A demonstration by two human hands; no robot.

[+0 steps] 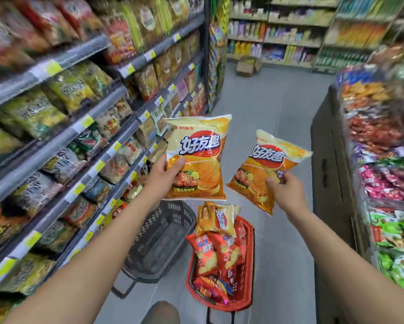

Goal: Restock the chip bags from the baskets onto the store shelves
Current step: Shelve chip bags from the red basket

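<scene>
Head view shows the left hand (167, 170) and right hand (284, 191) each pinching an orange chip bag (197, 157) (265, 169) by its lower part above the baskets (245, 260), so a thin grip may let one slip.

Chip bags (216, 251) in right-hand basket (249, 265)

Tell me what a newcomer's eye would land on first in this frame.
Two matching orange bags held up mid-aisle stand out: the left hand grips the left chip bag and the right hand grips the right chip bag. Below them on the floor, a red basket holding more chip bags stands beside a dark basket, with packed shelves on the left.
</scene>
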